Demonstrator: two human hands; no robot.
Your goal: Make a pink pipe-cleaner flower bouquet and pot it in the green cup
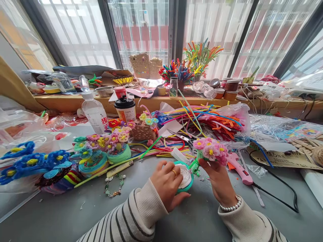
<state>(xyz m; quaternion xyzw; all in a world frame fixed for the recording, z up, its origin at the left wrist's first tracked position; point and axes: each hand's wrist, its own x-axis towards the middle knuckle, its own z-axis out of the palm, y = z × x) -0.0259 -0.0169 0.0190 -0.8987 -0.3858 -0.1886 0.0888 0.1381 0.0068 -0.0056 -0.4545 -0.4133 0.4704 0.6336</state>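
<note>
My right hand point(219, 183) holds a bunch of pink pipe-cleaner flowers point(210, 150) by its base, tilted so that the green stems point(194, 167) point left. Beside it is a small teal pot point(191, 183) with a white filling point(186, 175). My left hand point(166, 183) is on this pot, its fingers curled over the filling and rim, its thumb along the near side. The fingertips are partly hidden. The stems end close to the pot's right rim. A ring is on the left hand, a pearl bracelet on the right wrist.
A pink glue gun point(239, 169) with a black cord lies at the right. Scissors point(183, 137) and loose pipe cleaners point(214, 119) are behind the hands. Finished flower pots point(118, 153), a bead bracelet point(113, 186), a bottle point(93, 112) and a cup point(125, 109) stand or lie left.
</note>
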